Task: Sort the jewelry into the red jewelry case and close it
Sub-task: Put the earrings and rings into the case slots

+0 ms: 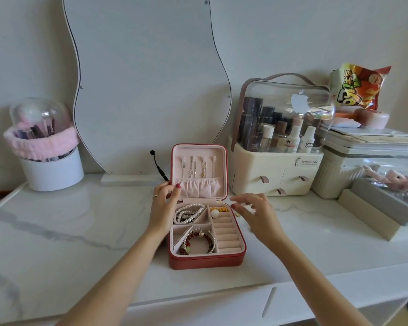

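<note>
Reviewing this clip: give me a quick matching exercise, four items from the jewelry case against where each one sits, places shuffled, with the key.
Items:
1. pearl strand
2. red bead bracelet
3. hanging necklaces
4. left hand

Places:
A. upright lid interior
B. gripping the lid's left edge
C. far left compartment
D. near left compartment

Pairs: 1-C, 2-D, 3-A, 4-B

At the right of the frame, the cream organizer (272,171) carries a small label (308,163) reading "Serious Life" (the finer line beneath is too small). Behind its clear lid, a dark bottle (256,137) reads "L'ORÉAL", and a white bottle (307,140) shows "poo".
</note>
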